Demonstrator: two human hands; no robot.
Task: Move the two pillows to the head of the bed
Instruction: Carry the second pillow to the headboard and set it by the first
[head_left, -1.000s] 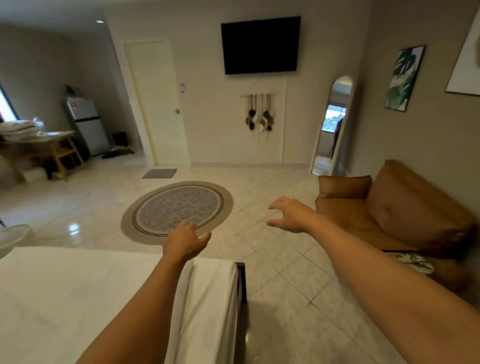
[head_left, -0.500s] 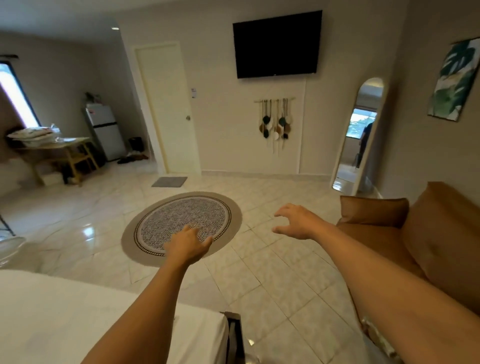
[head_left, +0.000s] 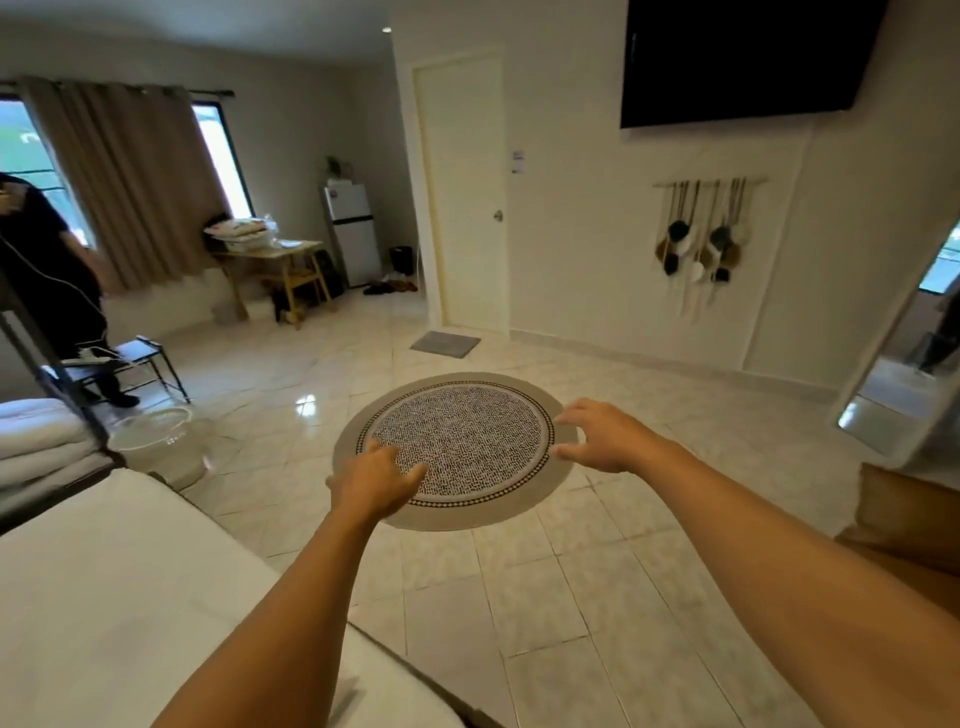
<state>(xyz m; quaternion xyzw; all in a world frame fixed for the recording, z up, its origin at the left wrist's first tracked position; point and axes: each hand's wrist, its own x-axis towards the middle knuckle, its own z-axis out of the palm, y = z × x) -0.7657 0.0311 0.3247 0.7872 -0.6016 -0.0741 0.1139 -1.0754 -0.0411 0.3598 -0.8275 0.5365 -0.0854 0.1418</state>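
Neither hand is gripping anything: the left hand (head_left: 375, 480) is reaching forward with its fingers loosely spread and empty, and the right hand (head_left: 597, 435) is reaching forward alongside it, fingers curled open and also empty. Both are hanging in the air above the floor, well apart from each other.

No pillow can be picked out with certainty in this view. White folded bedding (head_left: 36, 441) is lying stacked at the far left, but whether any of it is a pillow cannot be told.

Tiled flooring (head_left: 571, 597) is filling most of the scene. The bed (head_left: 119, 597), covered in white, is occupying the lower left, with the left forearm crossing over its corner. A brown sofa (head_left: 904, 525) is showing at the right edge. A dark television (head_left: 743, 57) is hanging on the far wall beside a closed white door (head_left: 462, 192). Brown curtains (head_left: 130, 176) are covering part of the window at the left, where a person in dark clothing (head_left: 47, 270) is standing. A round patterned rug (head_left: 457, 447) is lying on the floor beyond both hands. A small white fridge (head_left: 350, 234) is standing in the far corner.
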